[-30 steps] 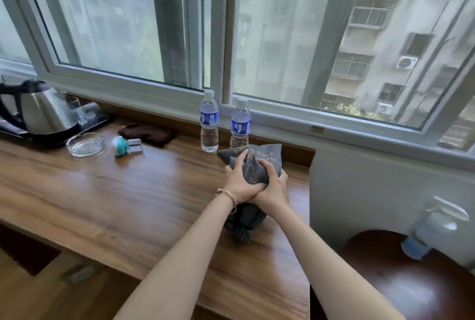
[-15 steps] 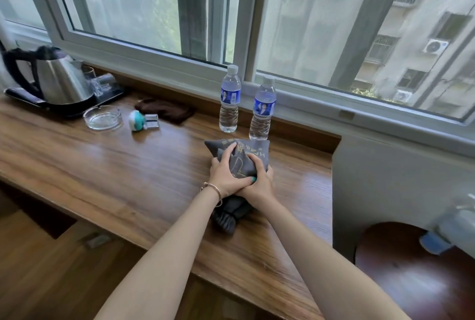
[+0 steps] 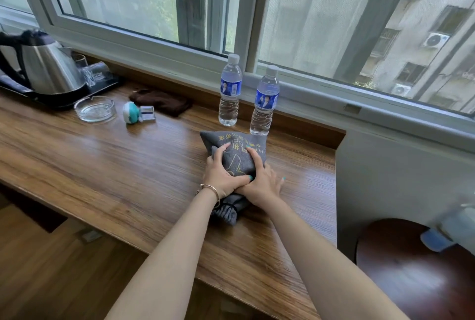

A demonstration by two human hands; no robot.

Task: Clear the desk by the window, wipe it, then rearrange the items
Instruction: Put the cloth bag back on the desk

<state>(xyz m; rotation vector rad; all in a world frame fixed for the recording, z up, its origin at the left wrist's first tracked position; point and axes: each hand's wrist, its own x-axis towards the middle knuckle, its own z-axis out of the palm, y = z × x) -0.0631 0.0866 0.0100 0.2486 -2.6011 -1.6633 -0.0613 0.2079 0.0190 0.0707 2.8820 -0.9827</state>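
A grey drawstring pouch [image 3: 237,157] with yellow print lies on the wooden desk [image 3: 115,165] right of centre. My left hand [image 3: 222,174] grips its left side, thumb and fingers curled over the cloth. My right hand [image 3: 262,178] holds its right side, with some fingers spread onto the desk. Its gathered neck [image 3: 226,213] sticks out under my wrists. Just behind it, two water bottles [image 3: 230,90] [image 3: 266,101] stand upright by the window ledge.
At the back left a steel kettle [image 3: 48,67] sits on a black tray [image 3: 102,80] with glasses. In front lie a glass ashtray [image 3: 94,108], a teal-and-white plug-in device [image 3: 137,112] and a dark brown cloth [image 3: 160,101]. A round dark table [image 3: 411,273] with a spray bottle [image 3: 452,227] stands lower right.
Both hands have lowered the pouch from upright until it lies on the desk, a little nearer the bottles. The camera has moved closer and tilted down.
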